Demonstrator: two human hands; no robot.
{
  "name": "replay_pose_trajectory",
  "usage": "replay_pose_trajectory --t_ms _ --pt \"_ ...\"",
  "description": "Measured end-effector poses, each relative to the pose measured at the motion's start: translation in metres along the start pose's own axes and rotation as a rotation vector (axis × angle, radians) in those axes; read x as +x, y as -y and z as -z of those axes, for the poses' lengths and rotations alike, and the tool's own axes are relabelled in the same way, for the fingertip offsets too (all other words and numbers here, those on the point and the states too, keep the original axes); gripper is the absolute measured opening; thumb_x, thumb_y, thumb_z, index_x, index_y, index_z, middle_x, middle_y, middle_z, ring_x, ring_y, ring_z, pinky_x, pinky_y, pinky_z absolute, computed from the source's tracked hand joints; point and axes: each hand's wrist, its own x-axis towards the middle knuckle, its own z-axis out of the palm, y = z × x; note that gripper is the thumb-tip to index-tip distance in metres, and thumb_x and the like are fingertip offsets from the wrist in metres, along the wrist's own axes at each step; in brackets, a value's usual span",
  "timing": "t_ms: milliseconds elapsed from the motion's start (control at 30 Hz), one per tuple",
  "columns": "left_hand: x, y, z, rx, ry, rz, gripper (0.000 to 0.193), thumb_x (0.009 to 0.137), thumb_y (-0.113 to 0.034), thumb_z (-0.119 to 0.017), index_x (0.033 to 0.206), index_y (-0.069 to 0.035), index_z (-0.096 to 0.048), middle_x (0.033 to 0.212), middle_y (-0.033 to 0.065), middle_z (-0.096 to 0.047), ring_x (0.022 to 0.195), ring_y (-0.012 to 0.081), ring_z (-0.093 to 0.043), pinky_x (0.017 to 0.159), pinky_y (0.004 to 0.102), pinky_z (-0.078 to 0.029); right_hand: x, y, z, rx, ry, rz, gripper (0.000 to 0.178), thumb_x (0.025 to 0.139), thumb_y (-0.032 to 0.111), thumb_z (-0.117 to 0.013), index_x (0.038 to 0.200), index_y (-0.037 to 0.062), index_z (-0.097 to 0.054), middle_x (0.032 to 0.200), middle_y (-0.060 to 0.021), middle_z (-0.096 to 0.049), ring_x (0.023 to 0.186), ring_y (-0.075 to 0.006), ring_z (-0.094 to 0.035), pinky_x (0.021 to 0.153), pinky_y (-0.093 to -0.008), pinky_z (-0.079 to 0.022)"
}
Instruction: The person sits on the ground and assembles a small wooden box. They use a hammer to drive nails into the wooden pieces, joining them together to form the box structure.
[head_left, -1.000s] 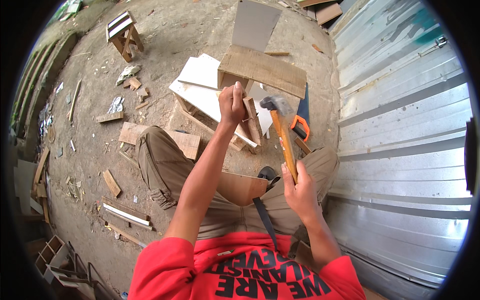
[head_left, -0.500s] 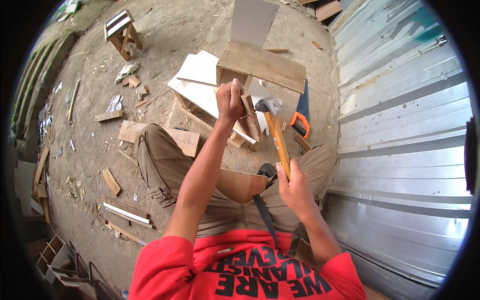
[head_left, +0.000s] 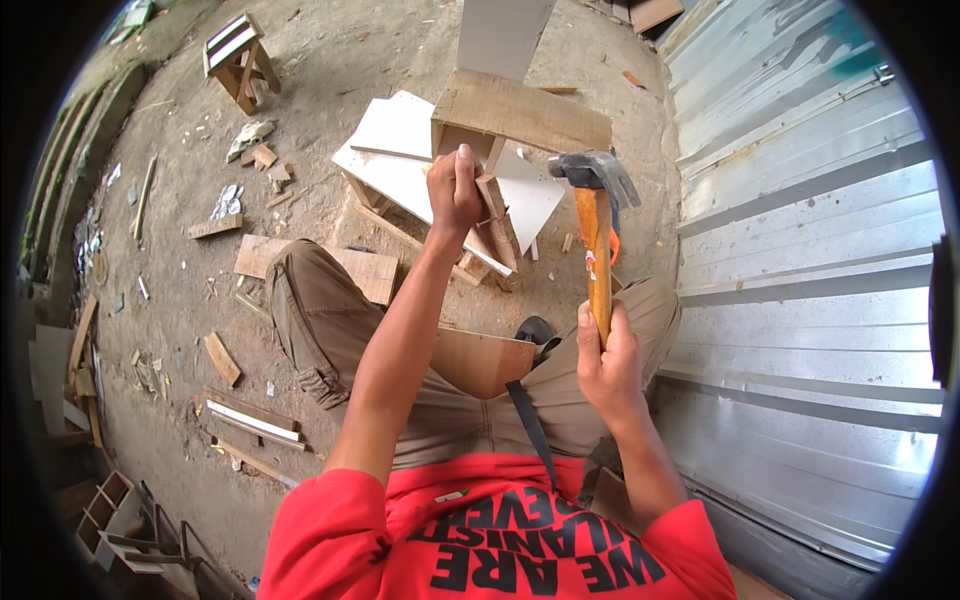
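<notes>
My right hand (head_left: pixel 610 365) is wrapped round the wooden handle of a claw hammer (head_left: pixel 594 240). The hammer stands nearly upright, its metal head raised clear of the wood. My left hand (head_left: pixel 455 192) is closed, thumb on top, on a short wooden piece (head_left: pixel 500 225) that tilts over a white board (head_left: pixel 405 186); its fingertips are partly hidden. Just beyond the left hand is a box-like wooden assembly (head_left: pixel 520 112) with a plain plank side. A pale upright panel (head_left: pixel 505 38) rises behind it.
A corrugated metal wall (head_left: pixel 790 300) runs along my right. Behind the hammer, a handsaw's orange handle (head_left: pixel 614 245) shows in part. A brown plank (head_left: pixel 365 275) lies by my left knee. Wood scraps (head_left: pixel 222 358) litter the concrete floor; a small wooden stool (head_left: pixel 240 62) stands far left.
The hammer has moved up and to the right, away from the wooden piece, and now covers most of the saw. My left hand keeps its grip, slightly farther forward.
</notes>
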Motion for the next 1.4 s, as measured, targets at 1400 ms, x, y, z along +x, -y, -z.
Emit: replay_pose_trajectory --t_ms 1400 --pt "-0.006 -0.004 0.005 0.000 -0.040 -0.052 0.050 0.103 -0.027 -0.040 0.063 0.002 -0.051 0.055 0.0108 -0.048 0.055 0.0215 -0.044 0.057 0.0389 -0.035 -0.004 0.013 0.007 -0.122 0.188 -0.061 0.025 0.101 0.021 -0.056 0.094 -0.0007 -0.046 0.060 -0.0220 -0.056 0.059 -0.0441 -0.061 0.049 -0.0460 -0.042"
